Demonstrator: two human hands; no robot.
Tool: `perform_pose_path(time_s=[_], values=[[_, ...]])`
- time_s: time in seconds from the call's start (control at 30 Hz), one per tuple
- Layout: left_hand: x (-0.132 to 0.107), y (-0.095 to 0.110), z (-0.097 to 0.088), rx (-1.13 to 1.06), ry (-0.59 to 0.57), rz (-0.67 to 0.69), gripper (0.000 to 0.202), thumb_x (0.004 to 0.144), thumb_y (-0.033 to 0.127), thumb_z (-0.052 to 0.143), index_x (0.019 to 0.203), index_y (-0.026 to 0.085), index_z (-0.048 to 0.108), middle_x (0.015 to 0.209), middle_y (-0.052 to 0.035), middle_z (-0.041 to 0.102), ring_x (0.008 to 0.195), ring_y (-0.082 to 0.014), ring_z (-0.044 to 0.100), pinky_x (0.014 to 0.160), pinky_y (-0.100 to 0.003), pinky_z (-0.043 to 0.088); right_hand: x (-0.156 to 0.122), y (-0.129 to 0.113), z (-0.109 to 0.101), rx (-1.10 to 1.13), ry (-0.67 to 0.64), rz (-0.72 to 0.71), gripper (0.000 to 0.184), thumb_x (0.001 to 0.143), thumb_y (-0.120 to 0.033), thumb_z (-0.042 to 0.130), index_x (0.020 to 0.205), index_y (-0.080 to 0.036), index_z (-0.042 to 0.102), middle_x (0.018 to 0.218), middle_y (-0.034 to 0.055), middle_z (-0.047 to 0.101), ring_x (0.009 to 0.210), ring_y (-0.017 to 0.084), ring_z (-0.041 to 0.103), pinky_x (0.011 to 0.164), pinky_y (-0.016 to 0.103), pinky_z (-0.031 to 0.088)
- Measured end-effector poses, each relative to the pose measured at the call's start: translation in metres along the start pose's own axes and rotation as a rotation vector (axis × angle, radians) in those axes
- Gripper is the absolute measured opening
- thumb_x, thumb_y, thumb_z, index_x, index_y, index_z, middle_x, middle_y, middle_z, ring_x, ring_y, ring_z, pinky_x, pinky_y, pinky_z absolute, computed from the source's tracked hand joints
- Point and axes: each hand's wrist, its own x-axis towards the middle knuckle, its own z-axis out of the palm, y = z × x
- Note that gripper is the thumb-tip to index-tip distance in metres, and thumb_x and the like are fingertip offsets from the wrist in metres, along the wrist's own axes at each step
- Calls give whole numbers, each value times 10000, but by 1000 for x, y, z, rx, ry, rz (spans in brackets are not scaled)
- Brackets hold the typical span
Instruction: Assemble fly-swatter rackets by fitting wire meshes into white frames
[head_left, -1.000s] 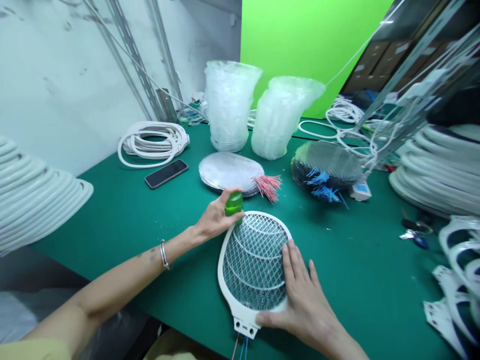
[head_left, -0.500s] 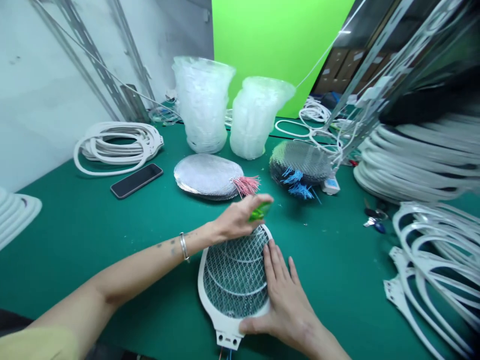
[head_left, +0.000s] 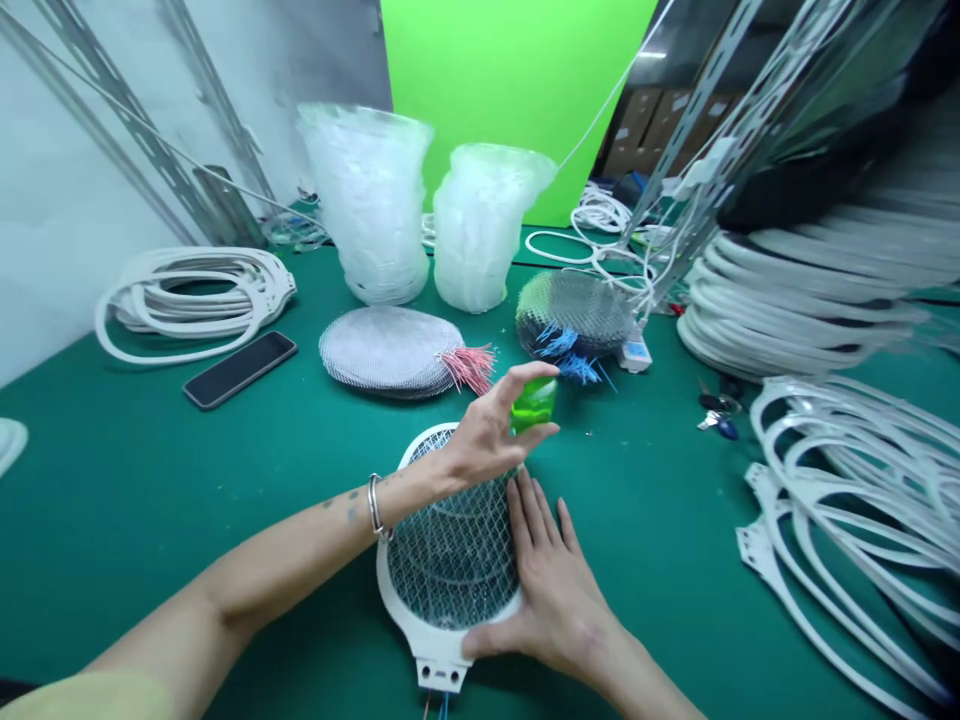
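Green translucent plastic piece (head_left: pixel 534 404) pinched btwn thumb & fingers of L hand (head_left: pixel 486 435), held just above white electric fly swatter (head_left: pixel 450 565); silver bangle (head_left: pixel 374 507) on L wrist. R hand (head_left: pixel 551 590) open, fingers spread, pressed on swatter's mesh & rim. Swatter lies flat at 6 o'clock on green bench mat (head_left: pixel 127 520), mesh up, base toward person, wire ends out of base. Nearby: mesh stack w/ pink wires (head_left: pixel 390 350) at 11 o'clock; mesh stack w/ blue wires (head_left: pixel 574 315) at 12–1 o'clock; 2 stacks clear plastic shells (head_left: pixel 366 205) (head_left: pixel 480 228) at 12 o'clock; black phone (head_left: pixel 240 370) & white frame bundle (head_left: pixel 191 305) at 10 o'clock; power strip (head_left: pixel 636 352) at 1 o'clock; keys (head_left: pixel 718 415) & white frame pile (head_left: pixel 847 510) at 3 o'clock; white frame coil (head_left: pixel 787 300) at 2 o'clock.
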Motion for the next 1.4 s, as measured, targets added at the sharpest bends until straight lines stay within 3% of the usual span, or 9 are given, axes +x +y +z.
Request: perform_pose_path(time_s=[0.23,0.33,0.43,0.6,0.83,0.97,1.1,1.27,1.4], values=[[-5,-7,-8,-201,52,-102,561,814,187,674,1300,284,410,1087,-35,589,884,-177,629,795,-354,569,-1,14,-5,-12,95,-86,1369,560,-859,559,1514,-40,17,1557,146,-106,1419,365,-132,1144,584,-59],[-24,7,-20,-367,195,-75,627,794,228,722,1306,306,369,1221,-50,531,975,-181,620,831,-334,565,5,37,-21,-12,222,-207,936,854,-629,453,1534,-137,38,1549,106,257,1446,317,-17,1148,612,-14],[-54,26,-21,-350,1,-18,623,812,210,706,1324,301,363,1218,-66,543,1025,-204,624,850,-344,568,15,58,-37,-23,260,-290,713,935,-352,426,1535,-243,57,1416,42,510,1444,227,170,1156,586,-31],[-85,40,5,-56,-247,289,497,866,161,632,1302,260,415,1236,-89,569,1159,-241,561,950,-397,509,23,67,-48,-85,239,-342,644,903,-279,448,1506,-297,221,1420,35,506,1407,244,293,1145,614,-18],[-97,44,13,-178,-166,94,560,843,227,681,1309,254,373,1172,-84,572,1001,-205,620,848,-337,545,21,67,-40,-53,262,-317,578,910,-302,486,1466,-310,329,1418,17,506,1394,266,320,1138,632,-27],[-114,50,7,-139,-371,178,468,870,175,631,1287,242,431,1149,-80,597,1029,-204,620,901,-354,524,16,70,-32,-33,245,-323,639,929,-449,479,1501,-296,238,1435,7,484,1417,295,252,1130,654,-29],[-125,57,1,-205,-226,158,574,844,169,670,1314,286,362,1267,-94,551,1072,-213,616,912,-368,532,13,71,-26,-63,250,-305,724,902,-573,472,1510,-284,206,1499,23,388,1435,311,193,1123,664,-24],[-143,58,-8,-178,-325,47,486,854,166,652,1270,265,422,1095,-61,619,910,-173,654,807,-320,571,13,66,-27,-99,250,-283,743,880,-617,488,1502,-291,243,1491,39,401,1436,314,185,1128,653,-10],[-156,57,-14,-225,-122,44,620,818,138,692,1300,313,342,1270,-90,541,1114,-236,595,836,-333,562,13,63,-28,-133,256,-272,722,884,-590,509,1498,-308,254,1477,43,426,1429,330,196,1129,650,8]])
